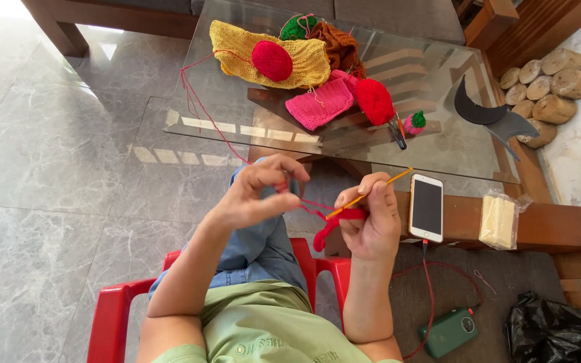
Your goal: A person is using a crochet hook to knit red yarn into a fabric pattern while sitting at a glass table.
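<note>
At frame centre the right hand (371, 225) has its grip clamped on an orange crochet hook (370, 193) and small red crochet piece (334, 225), the left hand (260, 195) pinching red yarn (200, 111) that trails to the glass bench (438, 144) above.

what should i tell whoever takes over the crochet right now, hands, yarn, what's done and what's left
Left hand: raised, fingers pinched on the red yarn strand, which runs up to the red yarn ball on the yellow knitted piece.
Right hand: grip closed on the orange crochet hook and the small red crocheted piece.
Done: a short curved red strip hangs from the hook.
Left: the strip is small and the yarn uncut.
Nearby: phone on the glass table.
</note>
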